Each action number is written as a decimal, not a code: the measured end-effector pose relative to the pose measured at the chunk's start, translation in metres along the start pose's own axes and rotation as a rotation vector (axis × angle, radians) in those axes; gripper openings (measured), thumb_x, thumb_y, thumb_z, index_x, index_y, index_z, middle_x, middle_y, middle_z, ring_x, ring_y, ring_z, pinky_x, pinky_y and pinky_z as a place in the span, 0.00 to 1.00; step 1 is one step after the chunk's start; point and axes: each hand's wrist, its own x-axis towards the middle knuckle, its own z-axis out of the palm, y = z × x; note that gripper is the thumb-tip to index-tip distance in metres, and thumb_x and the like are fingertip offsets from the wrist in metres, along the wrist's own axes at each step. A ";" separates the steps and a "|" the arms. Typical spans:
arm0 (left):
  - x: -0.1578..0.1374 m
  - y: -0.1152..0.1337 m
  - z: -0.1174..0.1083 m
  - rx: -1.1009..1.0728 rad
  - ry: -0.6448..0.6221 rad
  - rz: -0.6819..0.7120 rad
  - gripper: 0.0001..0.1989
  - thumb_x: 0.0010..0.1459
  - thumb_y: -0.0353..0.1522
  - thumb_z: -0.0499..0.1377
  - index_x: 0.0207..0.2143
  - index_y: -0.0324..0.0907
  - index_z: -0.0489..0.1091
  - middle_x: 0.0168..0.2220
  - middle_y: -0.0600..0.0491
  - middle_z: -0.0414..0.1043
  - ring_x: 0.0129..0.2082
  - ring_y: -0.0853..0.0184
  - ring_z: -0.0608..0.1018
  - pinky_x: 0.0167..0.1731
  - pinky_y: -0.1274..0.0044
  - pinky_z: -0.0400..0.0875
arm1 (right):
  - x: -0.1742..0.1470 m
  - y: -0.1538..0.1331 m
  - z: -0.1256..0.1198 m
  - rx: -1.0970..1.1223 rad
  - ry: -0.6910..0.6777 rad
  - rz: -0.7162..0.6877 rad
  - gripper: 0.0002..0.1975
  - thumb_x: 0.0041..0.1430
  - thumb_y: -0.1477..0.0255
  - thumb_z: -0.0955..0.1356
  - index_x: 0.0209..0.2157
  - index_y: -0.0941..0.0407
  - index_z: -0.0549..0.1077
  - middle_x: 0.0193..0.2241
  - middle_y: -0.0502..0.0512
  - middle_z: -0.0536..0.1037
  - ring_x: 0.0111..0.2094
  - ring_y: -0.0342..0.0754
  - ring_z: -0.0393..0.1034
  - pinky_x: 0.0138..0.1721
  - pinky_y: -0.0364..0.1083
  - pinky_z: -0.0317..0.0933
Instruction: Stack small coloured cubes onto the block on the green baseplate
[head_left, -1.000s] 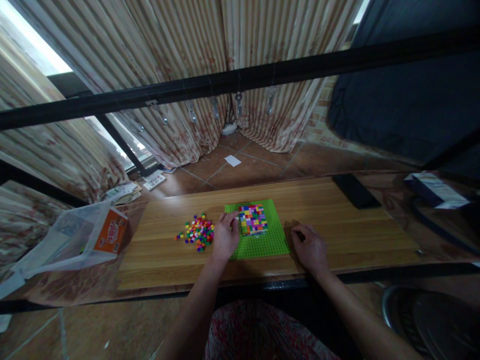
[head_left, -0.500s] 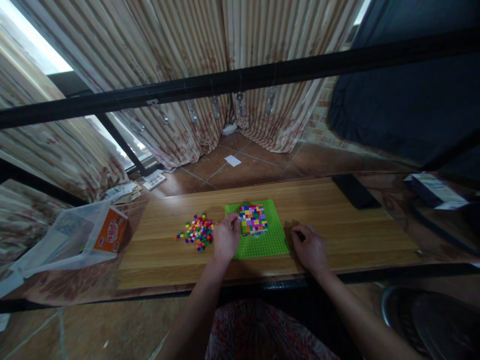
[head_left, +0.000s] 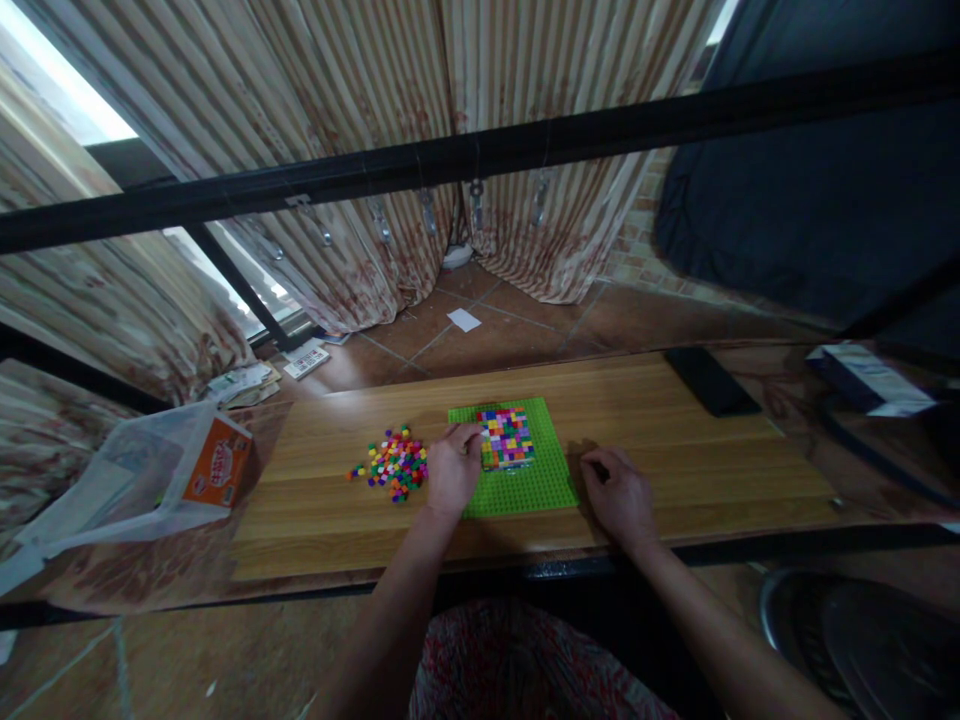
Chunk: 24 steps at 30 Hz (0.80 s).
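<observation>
— Head view: what could go wrong, read from left to right?

— The loose bricks (head_left: 391,464) are heaped on the table (head_left: 675,440) just beside the left hand (head_left: 452,468); they could be scattered if brushed by the wrist. At the left edge of the brick block (head_left: 506,437), a badly aligned piece could be left unseated, or the green baseplate (head_left: 540,485) could be shoved sideways by pressure.

— And the hands?

— The left hand is laid over the baseplate's left edge, fingertips pinched at the block; whether a brick is gripped cannot be told. The right hand (head_left: 619,497) is rested loosely curled on the table, just beside the baseplate's right edge, with nothing held.
</observation>
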 end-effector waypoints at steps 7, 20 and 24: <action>0.005 -0.010 0.008 -0.216 0.006 -0.101 0.08 0.52 0.23 0.59 0.33 0.41 0.75 0.30 0.53 0.77 0.31 0.68 0.78 0.36 0.77 0.72 | 0.000 0.001 0.001 0.028 -0.001 -0.007 0.13 0.63 0.64 0.63 0.31 0.54 0.74 0.33 0.58 0.77 0.35 0.52 0.72 0.37 0.50 0.65; 0.014 -0.018 0.010 -0.397 -0.021 -0.241 0.08 0.55 0.33 0.58 0.33 0.39 0.75 0.28 0.53 0.76 0.28 0.69 0.77 0.30 0.78 0.71 | 0.001 0.002 0.001 0.023 -0.010 -0.017 0.13 0.62 0.64 0.62 0.30 0.55 0.73 0.33 0.59 0.77 0.34 0.52 0.72 0.37 0.50 0.65; 0.019 -0.015 0.013 -0.396 -0.026 -0.262 0.06 0.52 0.33 0.61 0.31 0.39 0.75 0.26 0.54 0.75 0.27 0.70 0.76 0.29 0.79 0.70 | 0.000 0.002 0.001 0.013 -0.005 -0.011 0.13 0.62 0.63 0.62 0.30 0.54 0.73 0.33 0.59 0.77 0.34 0.52 0.71 0.36 0.50 0.65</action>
